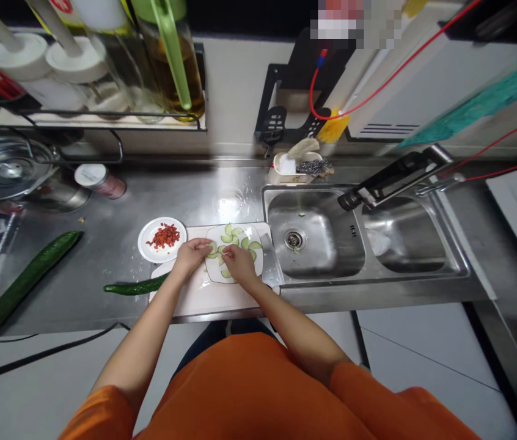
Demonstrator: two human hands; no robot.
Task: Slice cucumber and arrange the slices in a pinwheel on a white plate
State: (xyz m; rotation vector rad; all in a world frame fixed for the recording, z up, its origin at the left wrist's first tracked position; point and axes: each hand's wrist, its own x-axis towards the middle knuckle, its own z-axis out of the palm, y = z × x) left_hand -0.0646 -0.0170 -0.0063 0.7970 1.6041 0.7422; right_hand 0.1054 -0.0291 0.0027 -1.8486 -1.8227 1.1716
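A white square plate [258,269] lies on the white cutting board [189,302], with several thin cucumber slices [253,245] arranged on it. At the plate's left edge, my left hand [190,256] pinches a cucumber slice between thumb and fingertips. My right hand [240,264] reaches over the plate's middle, its fingertips closed on a pale cucumber slice, partly hidden by the fingers. Left of the board, a cut length of cucumber [132,287] rests partly on it. Just behind my left hand stands a round white plate [143,238] of chopped red pieces [165,235].
A double steel sink [318,275] with a black faucet [377,180] adjoins the board on the right. A long whole cucumber [24,281] lies far left. Behind are a red-and-white jar [100,180], a lidded pot [57,189] and a condiment rack [148,125].
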